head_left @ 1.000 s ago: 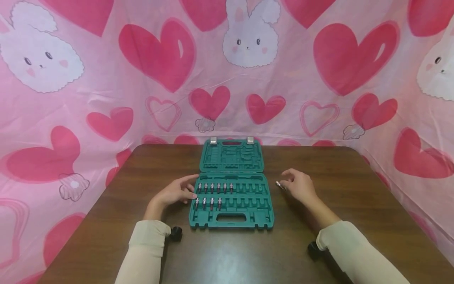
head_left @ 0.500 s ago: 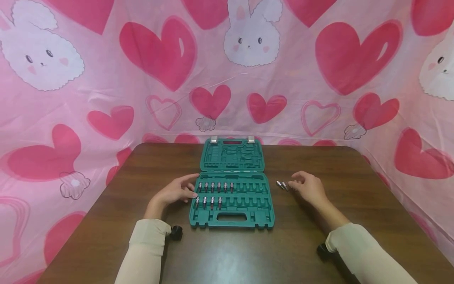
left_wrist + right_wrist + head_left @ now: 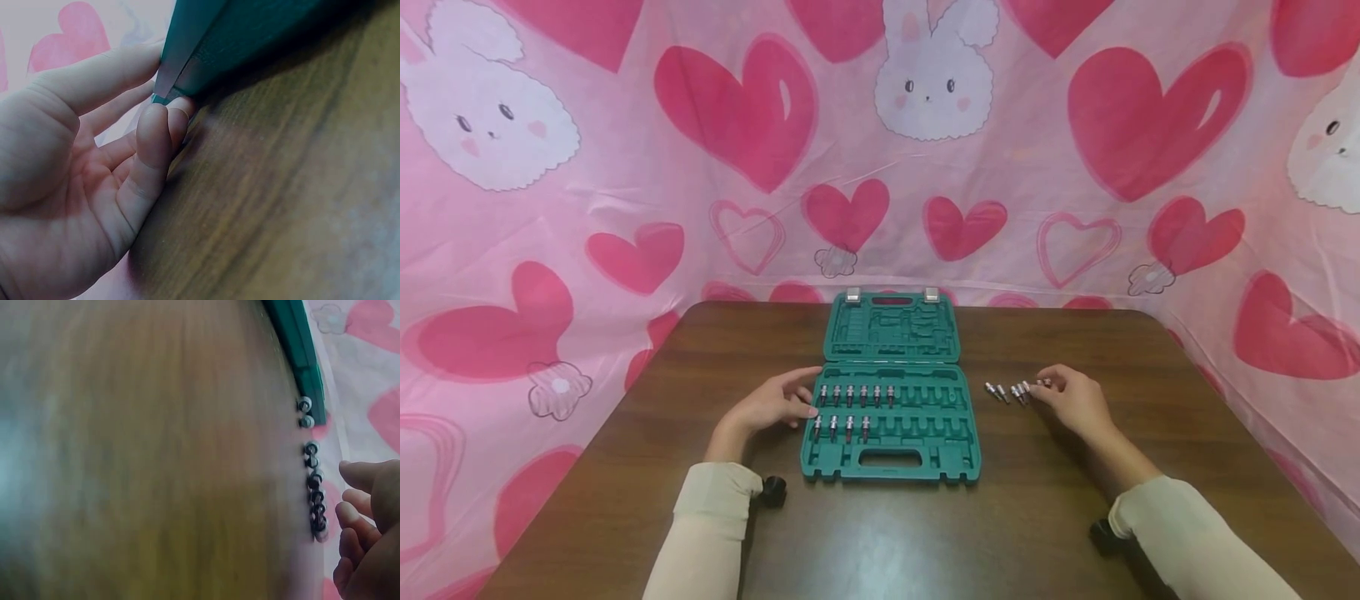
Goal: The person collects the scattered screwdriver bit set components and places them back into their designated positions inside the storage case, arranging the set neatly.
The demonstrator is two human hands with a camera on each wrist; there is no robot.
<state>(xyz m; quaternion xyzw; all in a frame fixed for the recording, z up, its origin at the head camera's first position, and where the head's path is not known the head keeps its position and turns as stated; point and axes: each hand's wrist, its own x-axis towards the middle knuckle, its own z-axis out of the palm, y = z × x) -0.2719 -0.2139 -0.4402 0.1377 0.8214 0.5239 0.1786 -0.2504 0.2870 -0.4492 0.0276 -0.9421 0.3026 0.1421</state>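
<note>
A green plastic case [image 3: 889, 461] lies unfolded on the table. Silver bit sockets [image 3: 850, 396] stand in the left parts of its two rows; the right-hand slots are bare. My left hand [image 3: 773, 403] rests against the case's left edge, its fingers touching the side wall [image 3: 181, 69] in the left wrist view. To the right of the case, several more bit sockets [image 3: 996, 392] lie loose in a line on the wood. Over the far end of that line is my right hand [image 3: 1072, 400], its fingers loosely bent and apart; in the right wrist view they stand beside the sockets [image 3: 314, 478], holding none.
The case's lid [image 3: 891, 327] leans back behind the tray, with two metal latches at its top. A brown wooden table [image 3: 880, 542] carries everything. Pink cloth [image 3: 865, 158] with hearts and rabbits hangs behind and at both sides.
My right hand has moved rightward along the loose bit sockets, uncovering more of them. My left hand has stayed at the case's edge.
</note>
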